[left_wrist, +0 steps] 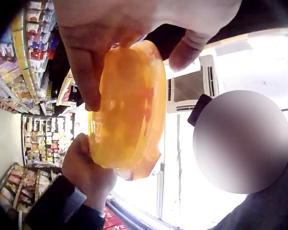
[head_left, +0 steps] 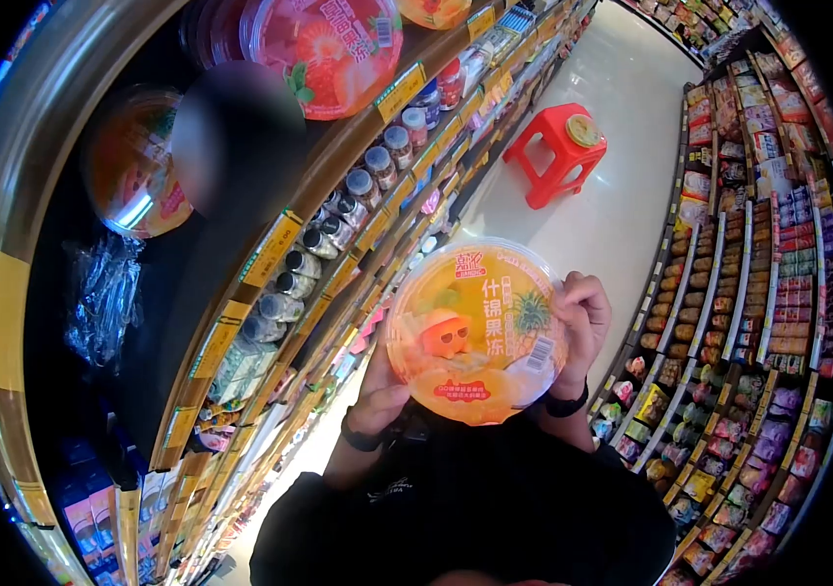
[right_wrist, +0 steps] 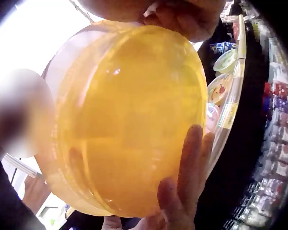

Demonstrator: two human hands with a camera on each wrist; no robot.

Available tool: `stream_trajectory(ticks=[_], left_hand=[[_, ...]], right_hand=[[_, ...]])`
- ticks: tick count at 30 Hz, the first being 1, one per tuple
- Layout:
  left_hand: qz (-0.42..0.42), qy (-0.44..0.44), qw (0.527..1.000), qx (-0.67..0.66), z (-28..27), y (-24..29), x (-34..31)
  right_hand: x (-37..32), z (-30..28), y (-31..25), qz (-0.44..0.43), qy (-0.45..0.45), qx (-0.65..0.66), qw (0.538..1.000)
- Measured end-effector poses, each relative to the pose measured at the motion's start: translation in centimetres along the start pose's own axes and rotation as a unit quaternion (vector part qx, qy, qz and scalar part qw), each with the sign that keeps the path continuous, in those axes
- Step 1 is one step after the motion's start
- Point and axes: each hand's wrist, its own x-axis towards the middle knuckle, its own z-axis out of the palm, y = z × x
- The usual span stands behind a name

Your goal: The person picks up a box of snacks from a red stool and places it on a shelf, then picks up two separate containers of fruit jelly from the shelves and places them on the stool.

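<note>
In the head view, a round, clear tub of orange fruit jelly (head_left: 475, 332) is held up in front of the chest, its printed lid facing up. At its left edge my left hand (head_left: 377, 391) grips the side, and the right hand (head_left: 583, 327) holds the opposite edge with bent fingers. Seen from the right wrist, the smooth yellow-orange underside of the tub (right_wrist: 139, 120) shows, with left-hand fingertips (right_wrist: 194, 148) spread against it. From the left wrist, the tub (left_wrist: 127, 110) appears edge-on between the hands.
Left, a shelf holds a strawberry jelly tub (head_left: 324, 49), another jelly tub (head_left: 138, 166) and crumpled clear plastic (head_left: 104, 293). Small jars (head_left: 363, 186) line a lower shelf. A red stool (head_left: 558, 151) with a round tub (head_left: 584, 130) on it stands in the aisle. Packed snack shelves (head_left: 729, 322) curve along the right.
</note>
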Motion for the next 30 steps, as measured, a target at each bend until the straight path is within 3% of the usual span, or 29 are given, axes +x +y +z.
stream_trajectory(ticks=[2,8,10,12,13,17,21,23,26,27,30], left_hand=[[-0.026,-0.022,0.999,0.027,-0.8,-0.6,-0.2],[-0.034,-0.06,0.998,-0.005,-2.5,-2.5,-0.4],[-0.026,-0.092,0.995,-0.036,-3.0,-3.3,0.0],[-0.091,-0.082,0.992,-0.02,-2.7,-3.4,0.4],[-0.141,-0.087,0.986,-0.003,-2.9,-3.3,0.9],[-0.142,-0.224,0.954,-0.14,-2.2,-5.4,4.4],[-0.185,-0.285,0.929,-0.147,-0.1,-7.0,5.1],[-0.171,-0.351,0.919,-0.052,0.7,-6.3,7.4],[-0.285,-0.376,0.875,-0.11,3.0,-6.6,9.9],[-0.251,-0.428,0.863,-0.096,3.6,-7.1,11.5],[-0.296,-0.448,0.843,-0.039,6.4,-7.6,16.2]], right_hand=[[-0.7,-0.2,-0.8,0.056,0.039,-0.065,0.996],[-3.0,-2.9,-2.1,0.159,-0.045,-0.038,0.985],[-4.1,-4.5,-2.5,0.185,-0.084,-0.082,0.976],[-5.3,-5.7,-2.8,0.175,-0.127,-0.143,0.966],[-5.9,-6.6,-3.0,0.214,-0.144,-0.159,0.953],[-9.0,-10.9,-2.9,0.333,-0.205,-0.076,0.917],[-9.5,-12.8,-3.9,0.333,-0.185,-0.028,0.924],[-8.6,-14.2,-3.6,0.324,-0.198,-0.016,0.925],[-6.2,-16.7,-3.1,0.307,-0.217,0.001,0.927],[-5.4,-17.6,-3.1,0.301,-0.224,0.004,0.927],[-3.1,-20.6,-3.2,0.279,-0.228,0.012,0.933]])
